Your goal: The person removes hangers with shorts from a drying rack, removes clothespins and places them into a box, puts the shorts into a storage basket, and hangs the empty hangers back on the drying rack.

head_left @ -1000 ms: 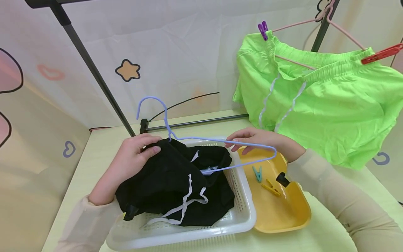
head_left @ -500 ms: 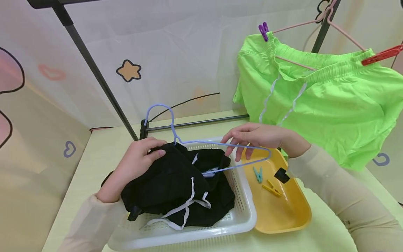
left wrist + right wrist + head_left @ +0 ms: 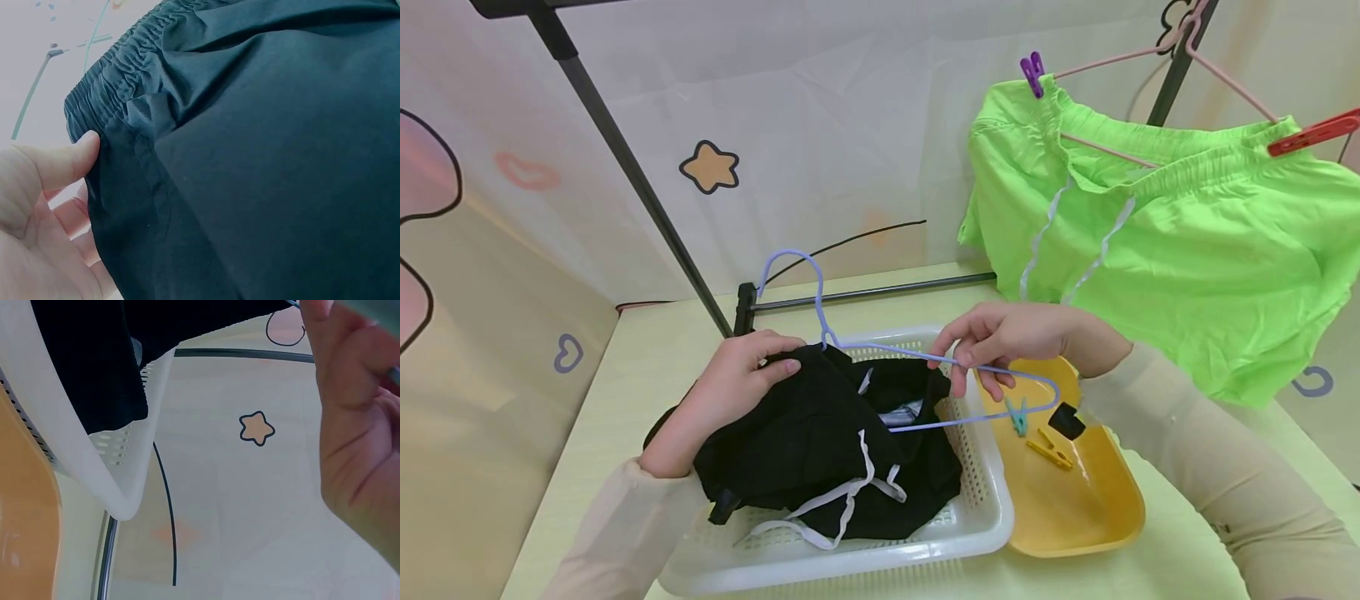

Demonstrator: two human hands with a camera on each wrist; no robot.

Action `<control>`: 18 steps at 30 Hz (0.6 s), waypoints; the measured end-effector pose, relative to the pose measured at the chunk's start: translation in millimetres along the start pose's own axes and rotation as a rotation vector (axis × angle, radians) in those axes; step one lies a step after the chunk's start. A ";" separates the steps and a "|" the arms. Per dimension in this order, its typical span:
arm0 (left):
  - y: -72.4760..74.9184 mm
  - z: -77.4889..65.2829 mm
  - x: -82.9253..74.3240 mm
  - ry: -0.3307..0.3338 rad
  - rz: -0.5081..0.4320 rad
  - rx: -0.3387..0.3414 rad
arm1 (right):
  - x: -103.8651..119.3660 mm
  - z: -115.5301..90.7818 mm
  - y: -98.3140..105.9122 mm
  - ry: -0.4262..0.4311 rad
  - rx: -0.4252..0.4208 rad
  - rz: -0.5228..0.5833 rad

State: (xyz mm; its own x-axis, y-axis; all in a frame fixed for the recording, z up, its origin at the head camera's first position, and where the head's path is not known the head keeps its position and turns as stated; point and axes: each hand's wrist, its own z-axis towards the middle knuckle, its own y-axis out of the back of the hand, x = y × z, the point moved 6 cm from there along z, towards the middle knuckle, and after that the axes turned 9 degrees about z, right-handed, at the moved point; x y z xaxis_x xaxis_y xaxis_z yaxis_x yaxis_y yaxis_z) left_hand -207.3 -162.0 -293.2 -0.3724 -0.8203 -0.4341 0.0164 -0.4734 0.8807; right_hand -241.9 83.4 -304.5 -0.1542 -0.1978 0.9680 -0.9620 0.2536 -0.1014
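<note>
In the head view, black shorts (image 3: 790, 425) with a white drawstring lie bunched in a white basket. My left hand (image 3: 733, 387) pinches their waistband at the left; the left wrist view shows the thumb (image 3: 84, 153) in front and the other fingers behind the cloth. A periwinkle-blue hanger (image 3: 880, 346) has its left part inside the waistband, its hook rising from the cloth and its right end sticking out. My right hand (image 3: 1007, 337) pinches that hanger's upper bar; in the right wrist view the hand (image 3: 362, 412) is partly cut off at the edge.
The white basket (image 3: 925, 550) stands beside a yellow tray (image 3: 1075, 525) holding a teal clothespin (image 3: 1017, 417) and a yellow clothespin (image 3: 1049, 450). Green shorts (image 3: 1210, 242) hang at the right from a pink hanger, held by purple and red clips. A black rack post (image 3: 632, 175) slants at the left.
My right hand's fingers have gone from loosely spread beside the hanger to pinching its bar. The hanger's hook has shifted right and lower. My left hand has moved slightly right with the waistband.
</note>
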 end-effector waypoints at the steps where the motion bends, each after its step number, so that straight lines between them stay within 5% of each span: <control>1: -0.6 0.2 0.1 -0.008 0.002 -0.001 | -0.4 -0.1 -0.2 -0.005 0.002 0.002; 8: -5.6 1.1 1.6 -0.054 0.009 -0.003 | -0.9 -4.1 -2.2 -0.030 0.039 0.035; 18: -8.6 1.5 13.1 -0.007 0.027 0.017 | -0.3 -21.0 2.2 0.039 0.097 0.046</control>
State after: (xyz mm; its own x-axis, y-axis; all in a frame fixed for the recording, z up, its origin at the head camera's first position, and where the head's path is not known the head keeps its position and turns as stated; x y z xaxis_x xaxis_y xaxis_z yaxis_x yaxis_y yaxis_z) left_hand -213.7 -168.3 -306.2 -0.3786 -0.8305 -0.4085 0.0104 -0.4452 0.8954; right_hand -239.2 103.9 -300.2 -0.1916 -0.1509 0.9698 -0.9717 0.1683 -0.1658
